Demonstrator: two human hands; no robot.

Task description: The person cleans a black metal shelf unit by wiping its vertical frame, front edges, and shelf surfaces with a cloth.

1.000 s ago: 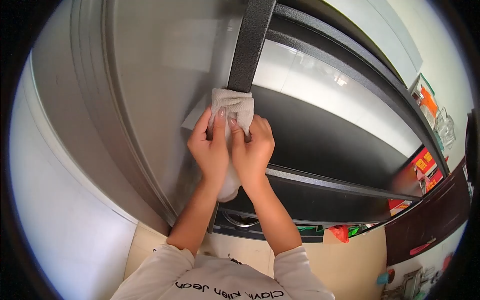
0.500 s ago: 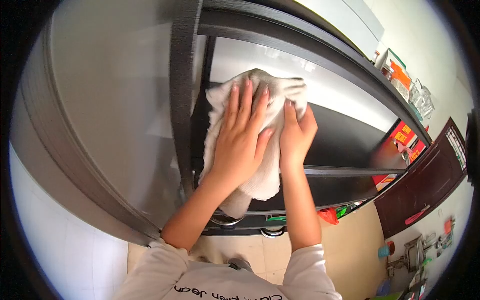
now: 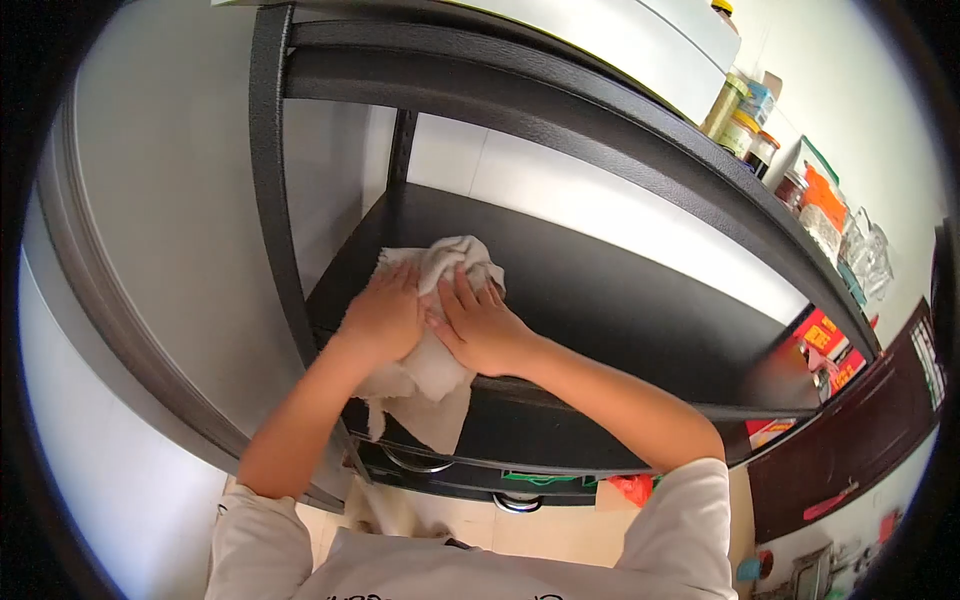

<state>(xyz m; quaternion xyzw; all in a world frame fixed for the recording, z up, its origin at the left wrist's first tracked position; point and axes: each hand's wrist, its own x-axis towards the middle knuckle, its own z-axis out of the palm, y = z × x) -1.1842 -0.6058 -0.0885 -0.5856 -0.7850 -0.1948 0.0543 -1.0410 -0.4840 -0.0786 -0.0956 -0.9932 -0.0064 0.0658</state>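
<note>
A pale, greyish-white cloth [image 3: 425, 375] lies bunched on the left part of a black shelf [image 3: 600, 300], its lower end hanging over the front edge. My left hand [image 3: 385, 318] presses on the cloth's left side, fingers bent over the folds. Close beside it, my right hand [image 3: 487, 328] holds the right side, with its thumb toward the left hand and its fingers over the bunched top. The palms and the surface under the cloth are hidden.
A black upright post [image 3: 272, 180] stands left of my hands, beside a grey panel [image 3: 180, 200]. Above runs another shelf edge [image 3: 560, 130], with several jars [image 3: 740, 135] and bags at its right. Lower shelves, a red bag [image 3: 632, 488] and a dark door [image 3: 820, 460] also show.
Both hands and the cloth have moved down and left, from higher up in the opening onto the shelf near its front edge. The view has shifted, showing more of the top shelf.
</note>
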